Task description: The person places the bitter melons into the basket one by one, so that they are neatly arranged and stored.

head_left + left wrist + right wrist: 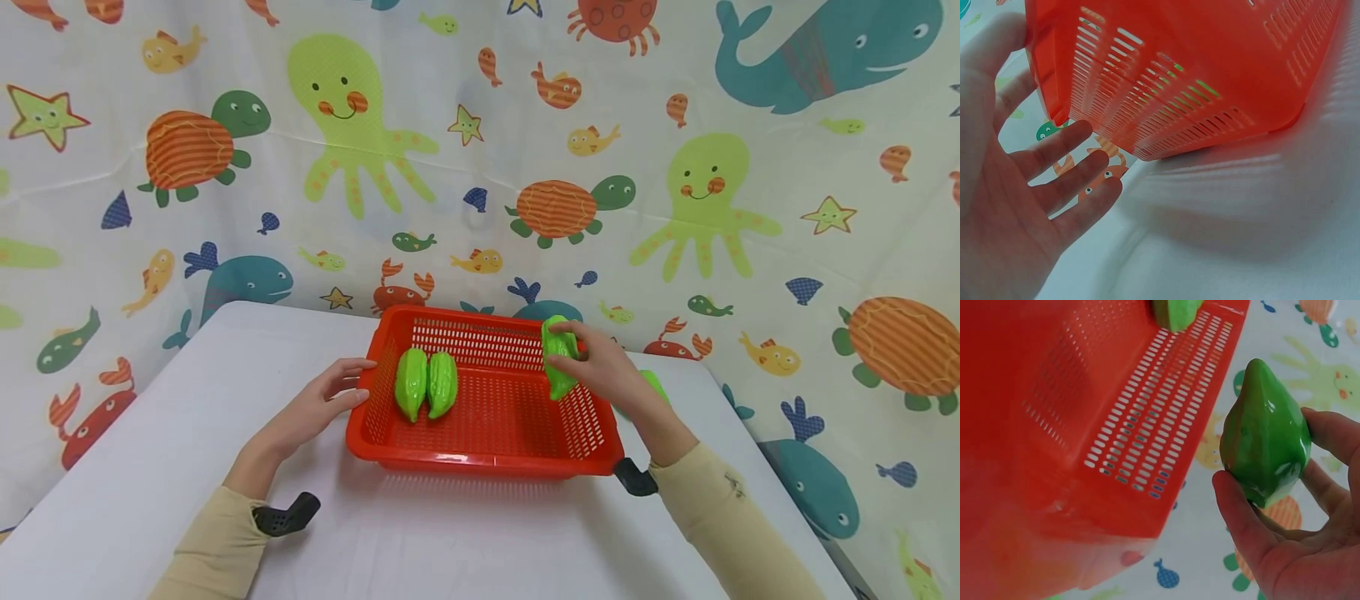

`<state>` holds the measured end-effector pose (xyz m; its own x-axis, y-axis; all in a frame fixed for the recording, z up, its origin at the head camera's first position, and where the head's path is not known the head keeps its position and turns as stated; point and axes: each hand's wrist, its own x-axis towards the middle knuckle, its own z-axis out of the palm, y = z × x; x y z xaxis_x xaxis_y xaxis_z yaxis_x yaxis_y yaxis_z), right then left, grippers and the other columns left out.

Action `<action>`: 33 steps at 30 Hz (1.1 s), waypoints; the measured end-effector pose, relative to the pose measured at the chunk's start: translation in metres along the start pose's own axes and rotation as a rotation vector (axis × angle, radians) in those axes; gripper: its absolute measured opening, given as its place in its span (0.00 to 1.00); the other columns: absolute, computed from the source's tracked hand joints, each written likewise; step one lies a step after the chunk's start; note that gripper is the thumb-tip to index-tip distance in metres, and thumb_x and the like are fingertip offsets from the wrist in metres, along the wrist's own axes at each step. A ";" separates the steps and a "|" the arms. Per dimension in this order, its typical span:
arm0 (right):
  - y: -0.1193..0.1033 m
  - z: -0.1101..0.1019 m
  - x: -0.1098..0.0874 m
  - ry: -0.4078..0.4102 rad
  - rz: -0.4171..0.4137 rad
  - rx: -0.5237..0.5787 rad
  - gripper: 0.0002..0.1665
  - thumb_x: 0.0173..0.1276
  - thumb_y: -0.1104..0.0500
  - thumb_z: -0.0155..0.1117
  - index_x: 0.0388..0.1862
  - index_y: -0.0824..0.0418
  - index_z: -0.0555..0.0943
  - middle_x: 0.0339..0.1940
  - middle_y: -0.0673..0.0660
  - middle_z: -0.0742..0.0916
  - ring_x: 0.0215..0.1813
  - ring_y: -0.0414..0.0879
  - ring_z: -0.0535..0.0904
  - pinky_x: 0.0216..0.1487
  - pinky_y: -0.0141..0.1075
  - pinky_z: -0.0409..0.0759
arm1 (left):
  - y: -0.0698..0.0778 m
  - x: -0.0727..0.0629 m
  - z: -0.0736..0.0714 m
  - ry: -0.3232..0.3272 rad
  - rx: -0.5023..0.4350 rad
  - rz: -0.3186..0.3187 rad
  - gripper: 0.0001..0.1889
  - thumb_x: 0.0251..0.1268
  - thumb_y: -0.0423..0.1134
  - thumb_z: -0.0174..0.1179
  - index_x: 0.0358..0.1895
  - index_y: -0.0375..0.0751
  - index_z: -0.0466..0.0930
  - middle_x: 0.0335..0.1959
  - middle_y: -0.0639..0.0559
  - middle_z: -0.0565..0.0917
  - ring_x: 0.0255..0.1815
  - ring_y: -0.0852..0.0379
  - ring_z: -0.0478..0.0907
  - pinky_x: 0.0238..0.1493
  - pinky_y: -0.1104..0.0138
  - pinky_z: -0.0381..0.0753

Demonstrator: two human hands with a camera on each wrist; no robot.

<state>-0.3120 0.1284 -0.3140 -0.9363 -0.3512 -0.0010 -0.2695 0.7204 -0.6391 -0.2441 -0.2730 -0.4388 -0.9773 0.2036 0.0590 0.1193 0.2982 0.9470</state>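
Pinched a green fruit (1266, 434) between the right hand's (597, 362) thumb and fingers, near the red basket's (480, 463) far right corner; spread the left hand's (318, 406) fingers by the left rim.

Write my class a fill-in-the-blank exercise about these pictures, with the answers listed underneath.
The ____ hand holds a green star fruit.
The perforated basket is coloured ____.
Inside it lie ____ other star fruits.
In the head view, the left hand is at the basket's ____ end.

Missing words: right; red; two; left.
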 end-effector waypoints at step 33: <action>-0.022 0.032 0.050 -0.118 -0.106 -0.162 0.25 0.68 0.51 0.65 0.63 0.53 0.74 0.49 0.57 0.81 0.46 0.51 0.76 0.44 0.42 0.79 | 0.001 -0.001 -0.001 0.004 0.003 -0.007 0.30 0.69 0.50 0.58 0.71 0.51 0.62 0.69 0.39 0.65 0.70 0.35 0.60 0.55 0.46 0.78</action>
<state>-0.3461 0.0760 -0.3242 -0.8706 -0.4906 -0.0369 -0.4061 0.7590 -0.5089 -0.2431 -0.2737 -0.4371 -0.9788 0.1979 0.0534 0.1128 0.3028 0.9464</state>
